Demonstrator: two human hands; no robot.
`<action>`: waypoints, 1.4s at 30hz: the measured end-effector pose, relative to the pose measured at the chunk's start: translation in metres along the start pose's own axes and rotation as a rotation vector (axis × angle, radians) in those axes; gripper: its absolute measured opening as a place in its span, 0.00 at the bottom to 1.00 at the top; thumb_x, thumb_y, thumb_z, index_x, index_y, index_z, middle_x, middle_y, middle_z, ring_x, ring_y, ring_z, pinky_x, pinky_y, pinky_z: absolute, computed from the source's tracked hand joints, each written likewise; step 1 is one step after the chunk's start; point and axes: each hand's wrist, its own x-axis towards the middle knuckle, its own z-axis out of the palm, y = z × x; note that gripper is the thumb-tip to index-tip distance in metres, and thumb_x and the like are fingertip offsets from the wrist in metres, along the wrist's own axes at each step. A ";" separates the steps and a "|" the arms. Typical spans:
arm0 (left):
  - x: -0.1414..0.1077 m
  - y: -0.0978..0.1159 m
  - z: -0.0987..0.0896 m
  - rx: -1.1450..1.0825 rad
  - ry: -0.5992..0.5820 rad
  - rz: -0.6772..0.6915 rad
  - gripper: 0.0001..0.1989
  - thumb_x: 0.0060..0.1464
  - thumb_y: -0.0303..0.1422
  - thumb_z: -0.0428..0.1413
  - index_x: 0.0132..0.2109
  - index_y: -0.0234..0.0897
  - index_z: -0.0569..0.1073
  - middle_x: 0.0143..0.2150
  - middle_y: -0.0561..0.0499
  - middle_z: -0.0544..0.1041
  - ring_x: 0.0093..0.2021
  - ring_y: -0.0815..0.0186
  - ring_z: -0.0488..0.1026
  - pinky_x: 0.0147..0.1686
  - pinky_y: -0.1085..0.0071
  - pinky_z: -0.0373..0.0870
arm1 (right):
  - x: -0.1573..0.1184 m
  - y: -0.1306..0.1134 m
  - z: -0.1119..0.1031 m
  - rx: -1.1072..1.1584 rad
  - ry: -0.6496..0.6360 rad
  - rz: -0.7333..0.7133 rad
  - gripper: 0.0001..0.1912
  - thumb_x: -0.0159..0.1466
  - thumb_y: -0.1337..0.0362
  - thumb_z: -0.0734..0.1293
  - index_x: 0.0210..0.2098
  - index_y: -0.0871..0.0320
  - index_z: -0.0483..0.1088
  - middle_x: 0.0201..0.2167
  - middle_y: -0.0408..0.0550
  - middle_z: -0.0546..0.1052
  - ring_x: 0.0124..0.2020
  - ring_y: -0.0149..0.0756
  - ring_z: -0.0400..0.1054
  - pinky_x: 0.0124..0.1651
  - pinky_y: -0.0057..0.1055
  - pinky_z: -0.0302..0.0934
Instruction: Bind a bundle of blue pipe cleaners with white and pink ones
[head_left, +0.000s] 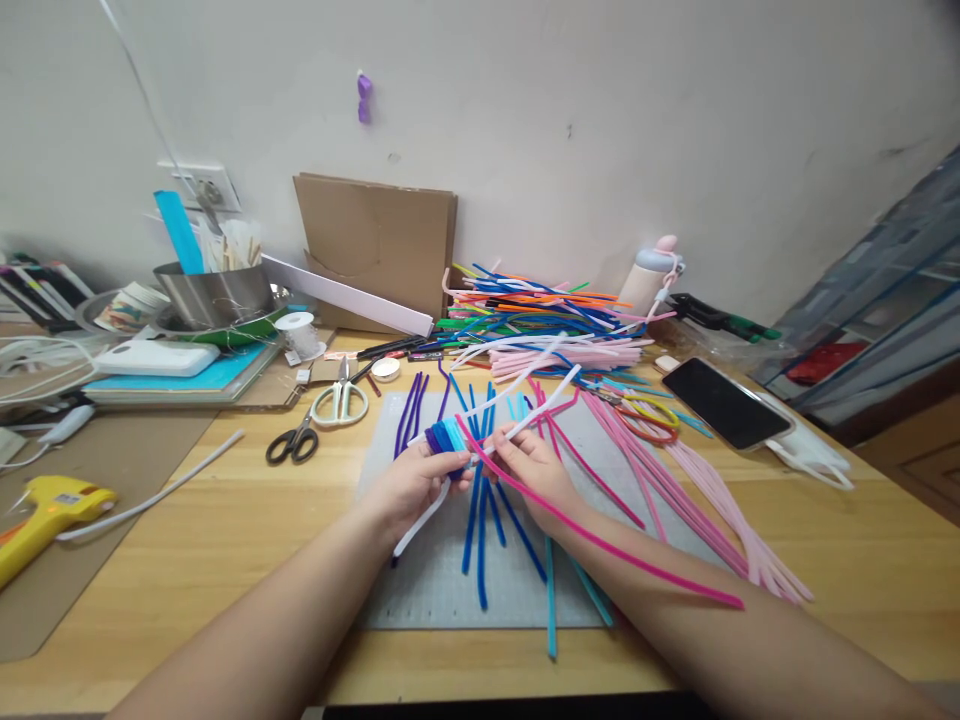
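Note:
My left hand is closed around a wrapped bundle of pipe cleaners, banded purple, blue and light blue, with white ends sticking out. My right hand pinches a white pipe cleaner just right of the bundle. A long magenta pipe cleaner starts beside the bundle, passes by my right fingers and lies across my right forearm. Beneath both hands, blue pipe cleaners and teal ones lie on a grey cutting mat.
Two pairs of scissors and a yellow glue gun lie left. Behind the mat is a colourful pile of pipe cleaners; pink ones, a phone and a bottle are right. Cardboard leans on the wall.

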 end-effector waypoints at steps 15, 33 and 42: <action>0.002 -0.005 -0.004 0.106 -0.042 0.122 0.10 0.42 0.32 0.62 0.34 0.30 0.74 0.28 0.49 0.75 0.28 0.71 0.69 0.31 0.74 0.65 | -0.003 0.003 0.002 0.061 -0.179 0.299 0.16 0.49 0.58 0.71 0.28 0.60 0.61 0.15 0.38 0.69 0.14 0.25 0.63 0.14 0.19 0.50; 0.002 -0.004 -0.003 0.129 -0.010 0.104 0.10 0.39 0.30 0.62 0.33 0.32 0.74 0.28 0.51 0.74 0.26 0.72 0.68 0.26 0.76 0.62 | -0.006 0.002 0.004 -0.080 -0.143 0.195 0.14 0.50 0.59 0.69 0.27 0.59 0.61 0.13 0.35 0.65 0.12 0.22 0.56 0.15 0.20 0.48; -0.001 0.009 -0.005 0.227 0.067 0.209 0.07 0.40 0.32 0.62 0.27 0.33 0.73 0.23 0.53 0.71 0.23 0.72 0.65 0.25 0.75 0.60 | 0.005 -0.025 -0.018 -0.158 -0.334 0.198 0.14 0.54 0.57 0.68 0.34 0.61 0.67 0.27 0.44 0.71 0.24 0.26 0.66 0.21 0.20 0.57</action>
